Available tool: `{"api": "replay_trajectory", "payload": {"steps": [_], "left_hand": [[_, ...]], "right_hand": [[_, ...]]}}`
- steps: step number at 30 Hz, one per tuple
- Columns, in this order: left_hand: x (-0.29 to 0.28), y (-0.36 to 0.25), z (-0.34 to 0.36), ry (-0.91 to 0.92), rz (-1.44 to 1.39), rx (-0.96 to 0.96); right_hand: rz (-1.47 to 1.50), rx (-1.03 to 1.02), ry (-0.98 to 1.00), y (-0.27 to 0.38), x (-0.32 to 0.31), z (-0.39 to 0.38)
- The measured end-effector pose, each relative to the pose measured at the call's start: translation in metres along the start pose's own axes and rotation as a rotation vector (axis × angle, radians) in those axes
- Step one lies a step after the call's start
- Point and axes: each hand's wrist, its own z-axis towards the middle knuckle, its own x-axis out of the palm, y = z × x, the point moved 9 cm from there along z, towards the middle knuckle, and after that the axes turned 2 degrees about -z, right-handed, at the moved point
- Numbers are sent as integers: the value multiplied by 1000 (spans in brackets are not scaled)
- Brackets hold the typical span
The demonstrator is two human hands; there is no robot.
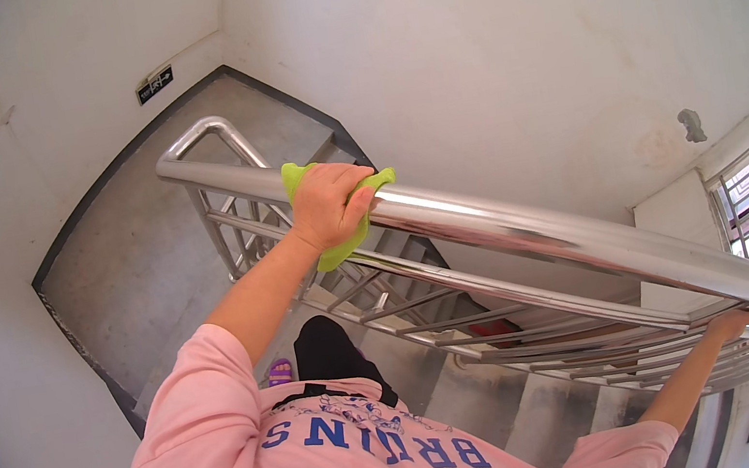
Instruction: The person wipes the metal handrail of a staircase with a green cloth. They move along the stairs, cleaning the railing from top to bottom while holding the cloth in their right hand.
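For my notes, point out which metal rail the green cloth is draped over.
The thick top rail: the left hand holds the green cloth against it. The rails below are visibly thinner.

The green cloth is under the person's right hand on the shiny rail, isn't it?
Not quite: the wrong part is the hand. The head view shows the green cloth under the left hand, on the shiny rail. The right hand is at the thinner bar below.
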Motion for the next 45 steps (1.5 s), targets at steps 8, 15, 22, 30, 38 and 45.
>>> {"api": "replay_trajectory", "payload": {"steps": [8,15,22,30,38,45], "left_hand": [[-15,47,-13,-9,0,-90],[-33,94,-27,-24,88,-235],[-49,163,-67,-187,257,-465],[-34,180,-104,-385,203,-845],[-12,139,-102,-405,142,-890],[10,92,-98,-501,-204,-1032]], "right_hand": [[30,-2,-39,13,1,-22],[39,-18,-50,-1,-5,1],[76,85,-48,13,0,-29],[44,32,-38,-1,-2,-5],[23,95,-25,-3,-2,-8],[97,24,2,2,2,-7]]}}
